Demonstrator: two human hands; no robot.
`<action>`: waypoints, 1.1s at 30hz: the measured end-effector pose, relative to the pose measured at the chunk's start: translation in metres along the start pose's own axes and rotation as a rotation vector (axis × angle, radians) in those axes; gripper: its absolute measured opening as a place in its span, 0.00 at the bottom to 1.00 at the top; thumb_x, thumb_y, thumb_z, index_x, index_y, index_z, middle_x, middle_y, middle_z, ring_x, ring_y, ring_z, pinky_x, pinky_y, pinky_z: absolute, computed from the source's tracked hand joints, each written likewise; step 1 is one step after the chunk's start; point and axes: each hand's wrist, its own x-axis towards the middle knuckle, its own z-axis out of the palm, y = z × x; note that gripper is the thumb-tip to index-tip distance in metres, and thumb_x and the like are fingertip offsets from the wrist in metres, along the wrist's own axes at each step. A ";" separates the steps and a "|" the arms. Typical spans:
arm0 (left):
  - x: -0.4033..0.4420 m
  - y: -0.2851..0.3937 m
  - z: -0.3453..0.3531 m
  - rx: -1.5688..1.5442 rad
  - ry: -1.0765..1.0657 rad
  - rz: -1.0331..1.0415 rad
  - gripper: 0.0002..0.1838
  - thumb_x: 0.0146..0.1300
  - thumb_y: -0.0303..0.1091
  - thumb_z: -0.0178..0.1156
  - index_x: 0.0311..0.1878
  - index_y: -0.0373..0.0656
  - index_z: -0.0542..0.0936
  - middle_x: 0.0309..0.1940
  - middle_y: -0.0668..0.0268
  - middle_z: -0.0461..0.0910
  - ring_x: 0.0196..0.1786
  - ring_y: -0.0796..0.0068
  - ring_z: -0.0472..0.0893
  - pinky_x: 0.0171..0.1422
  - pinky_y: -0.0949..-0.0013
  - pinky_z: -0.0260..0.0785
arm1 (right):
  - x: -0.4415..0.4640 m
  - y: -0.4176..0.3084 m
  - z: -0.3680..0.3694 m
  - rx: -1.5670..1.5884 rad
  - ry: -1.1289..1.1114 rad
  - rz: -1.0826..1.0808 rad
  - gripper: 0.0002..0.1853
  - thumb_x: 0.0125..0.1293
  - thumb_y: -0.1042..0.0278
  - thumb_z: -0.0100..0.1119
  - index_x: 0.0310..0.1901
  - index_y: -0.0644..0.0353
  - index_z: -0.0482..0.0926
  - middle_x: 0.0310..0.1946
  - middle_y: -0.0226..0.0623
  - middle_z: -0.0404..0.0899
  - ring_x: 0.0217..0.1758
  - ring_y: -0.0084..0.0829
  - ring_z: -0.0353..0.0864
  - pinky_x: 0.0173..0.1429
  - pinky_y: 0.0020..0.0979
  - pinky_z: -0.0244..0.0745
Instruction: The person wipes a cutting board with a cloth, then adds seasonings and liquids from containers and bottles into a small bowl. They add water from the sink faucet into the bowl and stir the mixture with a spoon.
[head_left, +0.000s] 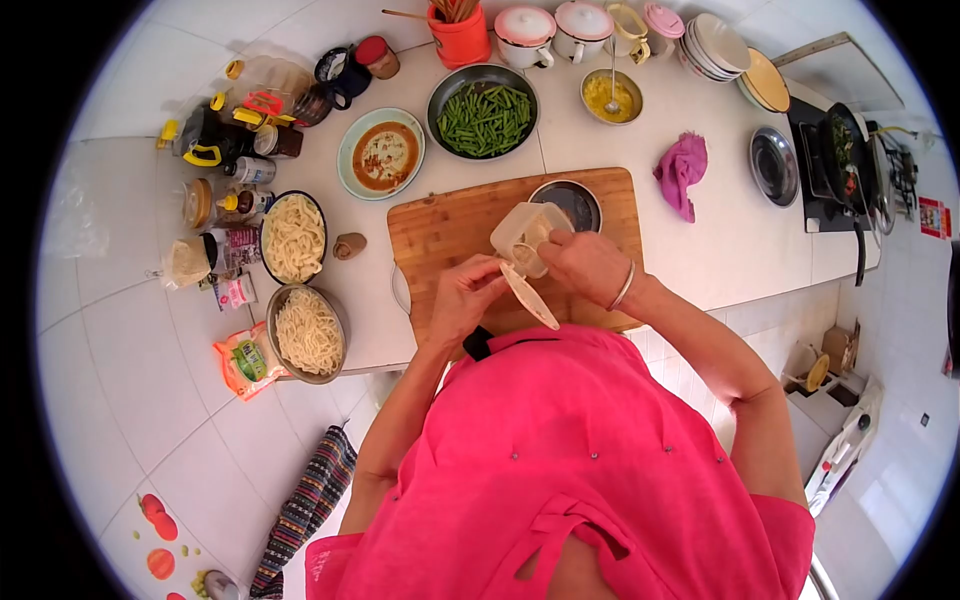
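Over the wooden cutting board [440,230], a translucent plastic container [513,228] is tilted, its hinged lid [530,298] hanging open toward me. My left hand [468,295] is closed on the container where the lid joins it. My right hand [592,266] has its fingers closed at the container's mouth, partly inside it. Whatever those fingers pinch is hidden. Something pale shows inside the container. Just behind it on the board lies a dark, shallow round dish [575,203], partly covered by the container and my right hand.
Behind the board are a pan of cut green beans [484,121] and a sauce-stained plate [385,155]. Two bowls of noodles [294,238] stand left, near bottles. A bowl of yellow food [612,97], a purple cloth [682,172] and a stove pan [843,150] are right.
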 end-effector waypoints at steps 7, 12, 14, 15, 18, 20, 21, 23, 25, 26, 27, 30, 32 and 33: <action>0.003 -0.005 -0.007 -0.006 -0.005 0.051 0.11 0.62 0.21 0.61 0.47 0.34 0.82 0.43 0.67 0.78 0.44 0.80 0.77 0.48 0.78 0.70 | 0.001 0.008 0.007 0.489 0.244 0.172 0.04 0.59 0.75 0.57 0.30 0.66 0.77 0.22 0.43 0.76 0.23 0.36 0.77 0.30 0.34 0.71; 0.003 -0.010 -0.014 -0.013 0.027 0.004 0.10 0.62 0.23 0.61 0.47 0.35 0.82 0.43 0.68 0.78 0.43 0.81 0.77 0.44 0.80 0.69 | 0.000 0.015 0.006 0.508 0.284 0.211 0.03 0.60 0.75 0.58 0.32 0.65 0.78 0.21 0.41 0.76 0.22 0.28 0.76 0.30 0.30 0.70; 0.004 -0.011 -0.014 -0.024 0.044 -0.003 0.10 0.62 0.23 0.61 0.47 0.35 0.82 0.43 0.68 0.79 0.42 0.81 0.77 0.42 0.80 0.70 | -0.001 0.015 0.003 0.507 0.280 0.229 0.03 0.58 0.75 0.58 0.31 0.66 0.77 0.22 0.43 0.76 0.24 0.34 0.77 0.31 0.33 0.71; 0.004 -0.010 -0.014 -0.026 0.050 -0.015 0.11 0.62 0.24 0.61 0.47 0.36 0.82 0.43 0.68 0.79 0.42 0.82 0.77 0.42 0.80 0.70 | -0.001 0.014 0.000 0.520 0.281 0.240 0.04 0.57 0.75 0.58 0.31 0.66 0.77 0.23 0.46 0.77 0.26 0.40 0.78 0.32 0.36 0.72; 0.007 -0.009 -0.014 0.017 0.066 -0.019 0.11 0.62 0.24 0.61 0.48 0.36 0.82 0.44 0.69 0.79 0.40 0.82 0.77 0.39 0.80 0.70 | -0.002 0.014 -0.004 0.478 0.296 0.223 0.04 0.56 0.75 0.58 0.30 0.67 0.76 0.24 0.48 0.77 0.28 0.47 0.79 0.34 0.39 0.73; 0.009 -0.008 -0.013 0.034 0.067 -0.015 0.11 0.62 0.24 0.61 0.48 0.36 0.82 0.44 0.70 0.78 0.40 0.82 0.77 0.39 0.80 0.70 | -0.002 0.015 -0.005 0.440 0.313 0.207 0.04 0.56 0.76 0.58 0.30 0.67 0.75 0.24 0.48 0.77 0.28 0.48 0.78 0.33 0.40 0.73; 0.010 -0.007 -0.013 0.029 0.064 -0.017 0.11 0.62 0.24 0.61 0.48 0.36 0.82 0.44 0.70 0.78 0.40 0.83 0.77 0.39 0.80 0.70 | -0.001 0.015 -0.005 0.431 0.321 0.206 0.04 0.56 0.76 0.58 0.29 0.67 0.75 0.24 0.48 0.77 0.28 0.49 0.78 0.33 0.40 0.72; 0.011 -0.007 -0.013 0.012 0.058 -0.025 0.11 0.62 0.24 0.61 0.48 0.36 0.82 0.44 0.70 0.78 0.40 0.83 0.77 0.39 0.81 0.70 | -0.002 0.016 -0.005 0.438 0.335 0.209 0.04 0.56 0.76 0.57 0.29 0.67 0.75 0.24 0.49 0.76 0.28 0.49 0.77 0.33 0.41 0.72; 0.012 -0.009 -0.014 -0.012 0.057 -0.037 0.11 0.62 0.23 0.61 0.48 0.36 0.82 0.44 0.70 0.78 0.40 0.83 0.77 0.39 0.81 0.70 | -0.002 0.017 -0.004 0.471 0.343 0.215 0.03 0.56 0.76 0.57 0.29 0.67 0.74 0.24 0.49 0.76 0.28 0.50 0.77 0.33 0.41 0.71; 0.012 -0.010 -0.014 -0.007 0.052 -0.027 0.11 0.62 0.23 0.61 0.48 0.36 0.82 0.44 0.70 0.78 0.41 0.83 0.77 0.40 0.81 0.70 | -0.002 0.017 -0.003 0.451 0.342 0.220 0.03 0.56 0.76 0.57 0.29 0.67 0.74 0.24 0.48 0.76 0.27 0.50 0.77 0.33 0.41 0.72; 0.013 -0.010 -0.013 -0.002 0.046 -0.015 0.11 0.61 0.23 0.62 0.48 0.36 0.82 0.44 0.69 0.78 0.41 0.83 0.77 0.40 0.80 0.70 | -0.003 0.019 -0.002 0.432 0.342 0.225 0.03 0.56 0.77 0.57 0.29 0.67 0.74 0.24 0.48 0.76 0.27 0.49 0.77 0.33 0.41 0.72; 0.015 -0.012 -0.012 -0.019 0.046 -0.001 0.12 0.61 0.22 0.62 0.48 0.36 0.82 0.43 0.69 0.78 0.41 0.83 0.76 0.41 0.80 0.69 | -0.002 0.021 -0.002 0.396 0.337 0.237 0.03 0.56 0.77 0.57 0.29 0.67 0.74 0.24 0.48 0.76 0.27 0.48 0.77 0.32 0.40 0.72; 0.015 -0.013 -0.011 -0.030 0.042 0.000 0.12 0.61 0.22 0.62 0.48 0.36 0.82 0.43 0.69 0.78 0.41 0.83 0.76 0.42 0.80 0.68 | -0.004 0.021 -0.002 0.398 0.341 0.242 0.03 0.56 0.77 0.57 0.29 0.67 0.74 0.24 0.48 0.76 0.26 0.47 0.77 0.32 0.40 0.72; 0.015 -0.013 -0.011 -0.030 0.041 0.004 0.12 0.61 0.22 0.62 0.48 0.36 0.82 0.43 0.69 0.78 0.41 0.83 0.76 0.43 0.80 0.68 | -0.004 0.021 -0.003 0.408 0.348 0.239 0.03 0.56 0.76 0.57 0.29 0.66 0.74 0.23 0.48 0.76 0.26 0.47 0.77 0.32 0.39 0.72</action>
